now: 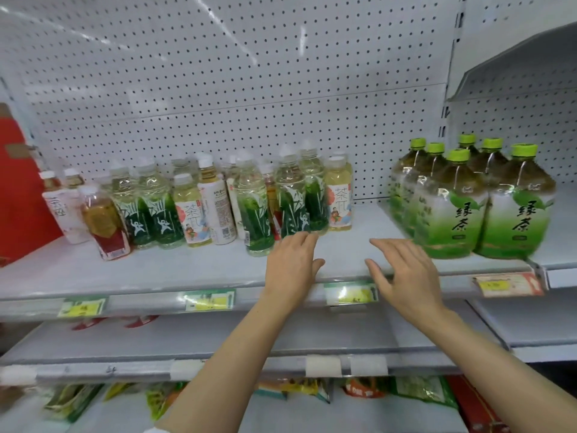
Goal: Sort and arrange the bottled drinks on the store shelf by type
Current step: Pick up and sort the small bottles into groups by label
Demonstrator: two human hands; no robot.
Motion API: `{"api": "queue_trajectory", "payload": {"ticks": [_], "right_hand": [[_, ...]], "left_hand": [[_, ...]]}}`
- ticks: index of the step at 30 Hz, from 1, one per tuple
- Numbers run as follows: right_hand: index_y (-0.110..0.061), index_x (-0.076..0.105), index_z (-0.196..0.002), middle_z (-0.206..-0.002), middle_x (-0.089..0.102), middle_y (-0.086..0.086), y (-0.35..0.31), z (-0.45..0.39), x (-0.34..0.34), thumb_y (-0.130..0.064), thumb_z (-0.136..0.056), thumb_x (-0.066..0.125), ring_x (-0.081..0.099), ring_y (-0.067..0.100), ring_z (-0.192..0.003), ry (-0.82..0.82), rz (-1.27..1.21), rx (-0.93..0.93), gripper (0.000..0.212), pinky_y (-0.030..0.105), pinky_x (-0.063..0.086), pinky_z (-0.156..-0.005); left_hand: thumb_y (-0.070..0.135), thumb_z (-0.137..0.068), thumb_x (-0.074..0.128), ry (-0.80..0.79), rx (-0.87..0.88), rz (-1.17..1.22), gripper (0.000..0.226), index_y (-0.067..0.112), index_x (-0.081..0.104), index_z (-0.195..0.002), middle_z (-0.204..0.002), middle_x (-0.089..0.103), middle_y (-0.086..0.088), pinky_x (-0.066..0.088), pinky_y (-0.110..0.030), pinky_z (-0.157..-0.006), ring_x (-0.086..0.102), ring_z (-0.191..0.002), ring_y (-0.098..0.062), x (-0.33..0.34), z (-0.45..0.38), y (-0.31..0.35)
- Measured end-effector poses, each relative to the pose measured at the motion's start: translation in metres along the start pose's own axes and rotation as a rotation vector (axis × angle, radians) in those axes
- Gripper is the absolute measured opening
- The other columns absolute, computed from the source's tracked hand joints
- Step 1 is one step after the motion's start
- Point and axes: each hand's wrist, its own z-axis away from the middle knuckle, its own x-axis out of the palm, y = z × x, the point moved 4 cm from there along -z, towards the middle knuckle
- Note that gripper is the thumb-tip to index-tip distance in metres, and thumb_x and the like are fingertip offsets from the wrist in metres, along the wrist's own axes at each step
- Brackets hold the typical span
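Both hands hovered over the white metal shelf, fingers spread and empty: left hand just before the small green-labelled bottles (mixed types), right hand beside the large green-capped tea bottles.

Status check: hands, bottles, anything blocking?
Left hand and right hand open, empty, over the shelf edge. Small bottles mixed by type; big green-tea bottles grouped right. Nothing blocking.

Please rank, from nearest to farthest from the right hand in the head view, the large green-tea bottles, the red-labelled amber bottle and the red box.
From the right hand:
1. Large green-tea bottles, just to its right on the shelf.
2. Red-labelled amber bottle, far left, at the front of the small bottles.
3. Red box, at the far left edge.
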Motion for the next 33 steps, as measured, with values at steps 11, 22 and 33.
{"api": "queue_trajectory", "payload": {"ticks": [11, 22, 33], "right_hand": [[-0.009, 0.069, -0.109, -0.100, 0.070, 0.006, -0.074, -0.032, 0.056, -0.033, -0.088, 0.055, 0.064, 0.026, -0.090, -0.058, 0.005, 0.039, 0.035, 0.036, 0.053, -0.075], [-0.029, 0.010, -0.156, -0.145, 0.037, 0.010, -0.068, -0.082, 0.128, -0.033, -0.089, 0.067, 0.037, 0.025, -0.132, -0.326, -0.303, 0.440, 0.088, 0.039, 0.037, -0.107], [-0.021, 0.010, -0.156, -0.153, 0.034, 0.013, -0.083, -0.107, 0.176, -0.028, -0.079, 0.080, 0.031, 0.030, -0.140, -0.131, -0.498, 0.703, 0.105, 0.048, 0.030, -0.111]], "left_hand": [[0.044, -0.095, 0.062, -0.027, -0.587, 0.482, 0.094, 0.007, 0.003, -0.159, -0.160, 0.022, -0.019, 0.039, -0.048, -0.110, 0.032, -0.144, -0.035, -0.011, -0.028, -0.116], [0.038, -0.090, 0.071, 0.082, -0.669, 0.849, 0.079, 0.013, 0.030, -0.152, -0.148, 0.050, -0.005, 0.040, -0.039, -0.109, 0.048, -0.135, -0.025, 0.019, -0.051, -0.138], [0.057, -0.076, 0.078, 0.419, -0.858, 1.105, 0.110, 0.024, 0.015, -0.159, -0.161, 0.031, -0.001, 0.027, -0.047, -0.121, 0.031, -0.146, -0.020, -0.019, -0.012, -0.193]]}}
